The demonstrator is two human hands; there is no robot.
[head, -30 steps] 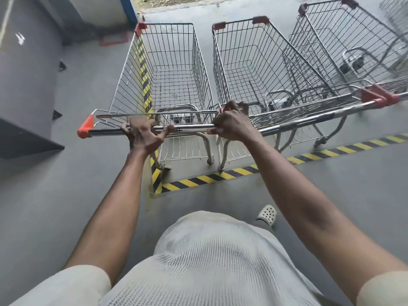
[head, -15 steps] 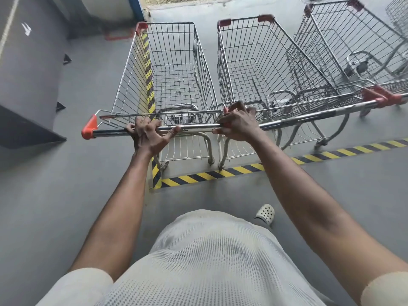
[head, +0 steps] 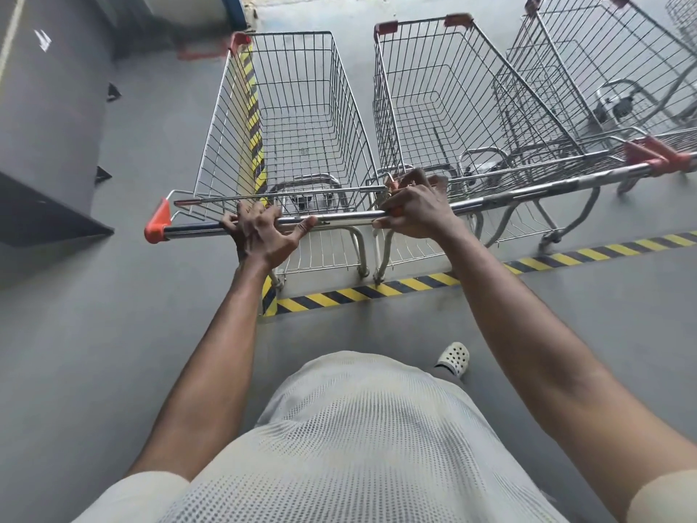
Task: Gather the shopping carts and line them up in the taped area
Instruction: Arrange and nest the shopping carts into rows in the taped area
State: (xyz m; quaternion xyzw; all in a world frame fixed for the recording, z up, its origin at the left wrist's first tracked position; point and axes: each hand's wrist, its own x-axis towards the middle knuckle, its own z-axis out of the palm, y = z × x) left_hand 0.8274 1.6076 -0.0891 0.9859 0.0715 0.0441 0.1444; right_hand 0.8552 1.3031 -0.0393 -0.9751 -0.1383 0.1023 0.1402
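1. Cabinet (head: pixel 49 118): dark, at far left, standing on the grey floor (head: pixel 113 352).
2. Left cart (head: pixel 294 107): empty wire basket pointing away from the person. Its rear legs stand just inside the corner of the yellow-black tape (head: pixel 358 294). The side strip of tape shows through the basket's left wall, under that side of the cart.
3. Left handle (head: pixel 196 230): chrome bar with a red cap (head: pixel 156 226) at its left end.
4. Left grip (head: pixel 264 235): clamped on the left handle near its middle, fingers curled over the bar, thumb stretched along it to the right.
5. Right grip (head: pixel 418 209): clamped on the left end of the middle handle (head: pixel 528 192), where it meets the right end of the left handle. Fingers are wrapped over the bar.
6. Middle cart (head: pixel 433 92): empty, just beside the left cart. Its rear legs also stand just beyond the front strip of tape.
7. Right cart (head: pixel 588 69): empty, beside the middle cart and set at an angle to it. Whether it lies fully inside the tape cannot be told.
8. Person: pale mesh shirt (head: pixel 358 447) at bottom centre, both forearms extended to the handles, one white perforated shoe (head: pixel 454 358) on the floor outside the tape.
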